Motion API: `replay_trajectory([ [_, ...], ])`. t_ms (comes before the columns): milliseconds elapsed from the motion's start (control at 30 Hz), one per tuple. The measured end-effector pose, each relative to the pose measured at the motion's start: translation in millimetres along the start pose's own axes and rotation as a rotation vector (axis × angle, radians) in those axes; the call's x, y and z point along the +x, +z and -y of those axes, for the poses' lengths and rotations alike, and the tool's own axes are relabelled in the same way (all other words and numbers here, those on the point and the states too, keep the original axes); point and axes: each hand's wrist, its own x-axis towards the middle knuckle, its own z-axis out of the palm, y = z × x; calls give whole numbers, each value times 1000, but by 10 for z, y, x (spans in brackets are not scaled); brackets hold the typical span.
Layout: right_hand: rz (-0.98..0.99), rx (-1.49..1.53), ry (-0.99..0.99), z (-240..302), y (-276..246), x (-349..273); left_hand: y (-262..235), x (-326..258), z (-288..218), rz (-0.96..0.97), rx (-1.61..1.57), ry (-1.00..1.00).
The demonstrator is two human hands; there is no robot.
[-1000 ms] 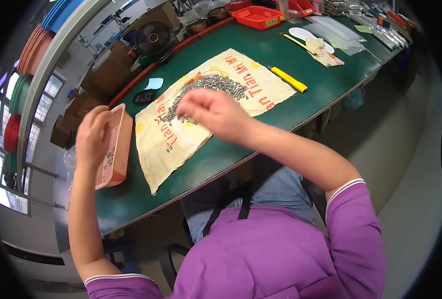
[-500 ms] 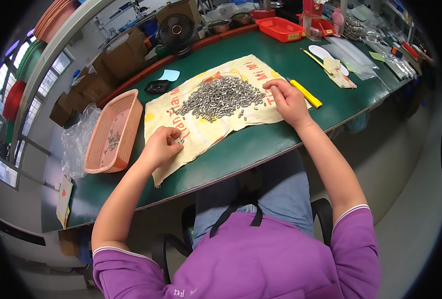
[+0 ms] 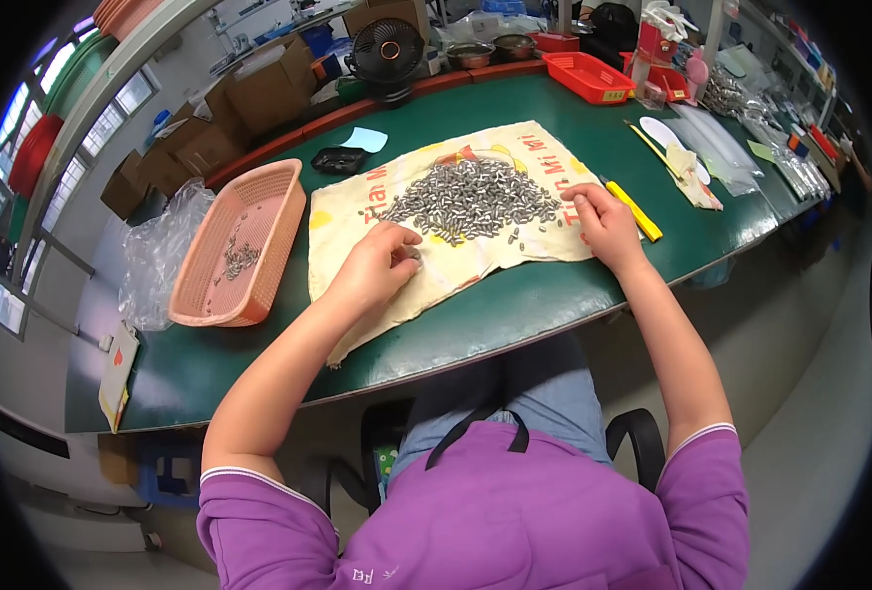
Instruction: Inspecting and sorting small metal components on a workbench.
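A heap of small silvery metal pieces (image 3: 470, 197) lies on a cream cloth (image 3: 357, 324) with red print, spread over the green table. My left hand (image 3: 379, 264) is over the cloth, to the near left of the heap. Its fingers are curled in, thumb against fingertips; whatever they hold is too small to make out. At the right edge of the heap is my right hand (image 3: 610, 228), thumb and forefinger pinched together. I cannot make out what is between those fingertips. A few loose pieces lie on the cloth between my hands.
An orange-pink plastic basket (image 3: 280, 246) on the left holds some metal pieces. Beyond the cloth lie a black bag (image 3: 340, 160) and a pale blue slip (image 3: 366, 139). A yellow cutter (image 3: 634, 209) lies right of my right hand. A red tray (image 3: 589, 77) and a fan (image 3: 387, 54) stand behind.
My left hand has moved right across the cloth, closer to the heap. My right hand stays by the heap's right edge, fingers still pinched. The whole view has shifted slightly.
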Motion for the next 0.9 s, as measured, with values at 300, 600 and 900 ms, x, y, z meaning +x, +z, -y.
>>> replay_trajectory([
  [300,254,-102,-383,719,477,308,-298,-37,803,-236,354,-106],
  [600,650,-131,-600,1023,2159,903,-367,-118,770,-16,607,-204],
  [900,684,90,-696,910,1661,484,-411,-139,765,25,645,-236],
])
